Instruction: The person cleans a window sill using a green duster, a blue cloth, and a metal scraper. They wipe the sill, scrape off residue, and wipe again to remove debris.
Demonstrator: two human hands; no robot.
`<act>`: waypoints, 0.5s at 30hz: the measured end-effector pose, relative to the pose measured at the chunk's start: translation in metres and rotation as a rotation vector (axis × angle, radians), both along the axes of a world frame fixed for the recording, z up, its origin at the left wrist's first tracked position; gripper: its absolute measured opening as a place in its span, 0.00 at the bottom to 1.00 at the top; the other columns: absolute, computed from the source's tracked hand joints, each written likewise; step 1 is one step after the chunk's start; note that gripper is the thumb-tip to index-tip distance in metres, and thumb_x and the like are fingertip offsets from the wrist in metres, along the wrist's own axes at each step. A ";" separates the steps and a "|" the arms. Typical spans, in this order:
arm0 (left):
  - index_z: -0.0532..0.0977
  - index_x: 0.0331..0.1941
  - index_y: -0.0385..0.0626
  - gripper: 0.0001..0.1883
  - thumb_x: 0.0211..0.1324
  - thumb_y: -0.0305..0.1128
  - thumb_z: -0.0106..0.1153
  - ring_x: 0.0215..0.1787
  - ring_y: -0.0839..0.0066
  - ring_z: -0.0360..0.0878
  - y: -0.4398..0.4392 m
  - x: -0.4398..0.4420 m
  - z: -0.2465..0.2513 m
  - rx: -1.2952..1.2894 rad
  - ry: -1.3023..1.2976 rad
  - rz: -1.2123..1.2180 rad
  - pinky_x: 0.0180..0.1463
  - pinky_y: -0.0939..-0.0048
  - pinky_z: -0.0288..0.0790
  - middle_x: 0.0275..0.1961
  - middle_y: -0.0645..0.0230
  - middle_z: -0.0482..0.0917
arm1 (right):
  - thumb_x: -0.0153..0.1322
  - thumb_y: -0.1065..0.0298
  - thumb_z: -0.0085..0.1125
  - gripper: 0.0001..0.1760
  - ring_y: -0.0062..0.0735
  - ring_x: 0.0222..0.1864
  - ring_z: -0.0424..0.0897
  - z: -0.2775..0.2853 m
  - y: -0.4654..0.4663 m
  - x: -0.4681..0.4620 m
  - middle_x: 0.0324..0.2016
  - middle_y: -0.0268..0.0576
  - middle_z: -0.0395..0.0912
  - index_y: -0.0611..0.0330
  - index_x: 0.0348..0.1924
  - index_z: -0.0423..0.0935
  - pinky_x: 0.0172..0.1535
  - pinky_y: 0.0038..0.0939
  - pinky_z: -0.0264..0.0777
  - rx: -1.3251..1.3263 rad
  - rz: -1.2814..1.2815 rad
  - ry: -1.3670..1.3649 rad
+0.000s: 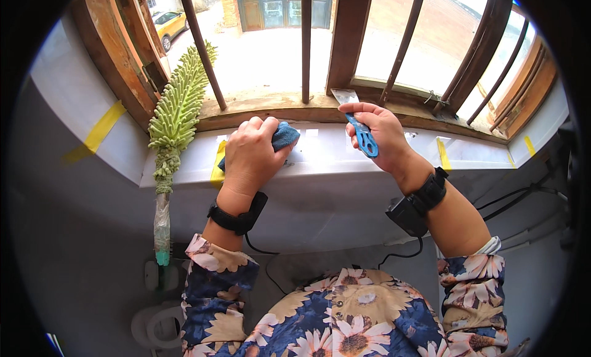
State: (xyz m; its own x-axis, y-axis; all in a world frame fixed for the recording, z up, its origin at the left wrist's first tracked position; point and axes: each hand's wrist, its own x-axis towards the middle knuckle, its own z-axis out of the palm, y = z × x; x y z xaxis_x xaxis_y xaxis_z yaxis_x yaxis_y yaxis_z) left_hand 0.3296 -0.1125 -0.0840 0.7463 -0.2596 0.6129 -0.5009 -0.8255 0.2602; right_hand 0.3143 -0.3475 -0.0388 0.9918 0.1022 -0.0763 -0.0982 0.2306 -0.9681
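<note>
My left hand (251, 154) is closed over a blue cloth (285, 136) and presses it on the white window sill (318, 158). Part of the cloth is hidden under my palm. In my right hand (378, 128) is a scraper (367, 142) with a blue plastic handle, held between thumb and fingers. Its flat metal blade (345, 96) points away from me, at the foot of the wooden window frame (272, 117). Whether the blade touches the wood I cannot tell.
A green microfibre duster (177, 103) leans at the left of the window, its handle hanging past the sill edge. Upright metal bars (305, 47) cross the opening. Yellow tape (105, 126) is stuck on the sill and side wall. Black cables (517, 195) run at the right.
</note>
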 end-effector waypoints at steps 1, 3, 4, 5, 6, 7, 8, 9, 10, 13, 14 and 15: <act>0.77 0.37 0.48 0.17 0.50 0.48 0.64 0.39 0.58 0.78 0.000 0.000 0.000 0.004 -0.010 0.005 0.40 0.57 0.72 0.32 0.64 0.78 | 0.73 0.76 0.41 0.15 0.25 0.21 0.76 0.003 0.005 -0.003 0.23 0.43 0.77 0.69 0.48 0.74 0.25 0.23 0.75 0.003 0.017 -0.004; 0.77 0.37 0.48 0.17 0.50 0.48 0.64 0.39 0.59 0.78 0.000 0.000 -0.001 0.007 -0.014 0.017 0.40 0.57 0.72 0.32 0.64 0.78 | 0.73 0.76 0.41 0.15 0.24 0.20 0.75 0.009 0.016 -0.010 0.23 0.42 0.77 0.69 0.48 0.74 0.24 0.22 0.74 0.015 0.051 0.009; 0.77 0.36 0.49 0.17 0.50 0.48 0.64 0.38 0.59 0.78 -0.001 0.000 -0.002 0.007 -0.024 0.017 0.40 0.57 0.72 0.32 0.64 0.77 | 0.74 0.76 0.40 0.15 0.23 0.18 0.74 0.010 0.021 -0.015 0.22 0.42 0.76 0.70 0.49 0.74 0.23 0.20 0.73 0.023 0.069 0.025; 0.76 0.35 0.49 0.16 0.50 0.48 0.64 0.37 0.60 0.78 -0.001 0.000 -0.003 0.009 -0.041 0.019 0.39 0.57 0.72 0.31 0.64 0.77 | 0.74 0.76 0.40 0.16 0.22 0.17 0.73 0.011 0.028 -0.020 0.22 0.41 0.76 0.70 0.49 0.74 0.22 0.19 0.72 0.040 0.104 0.034; 0.76 0.33 0.49 0.16 0.51 0.48 0.63 0.36 0.61 0.78 -0.001 0.000 -0.004 0.008 -0.055 0.020 0.38 0.58 0.72 0.30 0.65 0.76 | 0.74 0.75 0.40 0.16 0.22 0.16 0.73 0.011 0.034 -0.024 0.22 0.41 0.76 0.70 0.50 0.74 0.20 0.19 0.73 0.080 0.150 0.044; 0.75 0.32 0.49 0.16 0.51 0.48 0.63 0.35 0.62 0.78 -0.001 0.001 -0.005 -0.001 -0.083 0.010 0.38 0.58 0.71 0.29 0.65 0.76 | 0.74 0.76 0.40 0.16 0.23 0.16 0.74 0.011 0.041 -0.026 0.22 0.42 0.76 0.70 0.50 0.74 0.20 0.20 0.74 0.119 0.202 0.041; 0.75 0.31 0.48 0.16 0.50 0.47 0.64 0.35 0.62 0.78 -0.001 0.001 -0.005 -0.008 -0.083 0.006 0.38 0.59 0.71 0.29 0.64 0.75 | 0.73 0.76 0.40 0.16 0.25 0.18 0.76 0.012 0.049 -0.024 0.23 0.44 0.77 0.70 0.49 0.74 0.22 0.22 0.74 0.096 0.228 0.088; 0.75 0.31 0.48 0.16 0.49 0.47 0.64 0.35 0.62 0.78 0.000 0.001 -0.006 0.010 -0.073 0.021 0.38 0.59 0.72 0.29 0.64 0.76 | 0.72 0.76 0.40 0.16 0.28 0.19 0.77 0.014 0.057 -0.020 0.23 0.46 0.77 0.70 0.48 0.75 0.24 0.24 0.75 0.118 0.312 0.092; 0.75 0.31 0.48 0.16 0.49 0.47 0.64 0.36 0.63 0.78 0.000 0.000 -0.006 0.022 -0.083 0.027 0.38 0.59 0.72 0.29 0.64 0.76 | 0.72 0.76 0.40 0.16 0.29 0.19 0.77 0.016 0.067 -0.014 0.24 0.46 0.77 0.71 0.49 0.74 0.25 0.25 0.75 0.140 0.356 0.092; 0.76 0.33 0.47 0.16 0.46 0.45 0.66 0.36 0.62 0.78 0.002 -0.001 -0.004 -0.020 -0.062 0.010 0.39 0.59 0.72 0.30 0.64 0.75 | 0.72 0.77 0.41 0.16 0.31 0.22 0.79 0.031 0.105 0.034 0.28 0.49 0.78 0.74 0.48 0.73 0.25 0.26 0.76 0.209 0.367 0.051; 0.76 0.33 0.46 0.16 0.47 0.44 0.66 0.36 0.59 0.78 0.002 -0.001 -0.003 -0.023 -0.072 0.002 0.40 0.58 0.72 0.31 0.62 0.77 | 0.72 0.76 0.41 0.16 0.32 0.24 0.79 0.045 0.120 0.061 0.30 0.50 0.78 0.73 0.48 0.74 0.27 0.27 0.77 0.173 0.253 0.020; 0.75 0.34 0.45 0.16 0.47 0.43 0.65 0.37 0.56 0.78 0.002 -0.001 -0.002 -0.030 -0.060 -0.013 0.40 0.56 0.72 0.31 0.60 0.78 | 0.72 0.76 0.41 0.15 0.32 0.26 0.79 0.055 0.133 0.080 0.31 0.51 0.78 0.73 0.48 0.74 0.29 0.28 0.77 0.143 0.140 0.007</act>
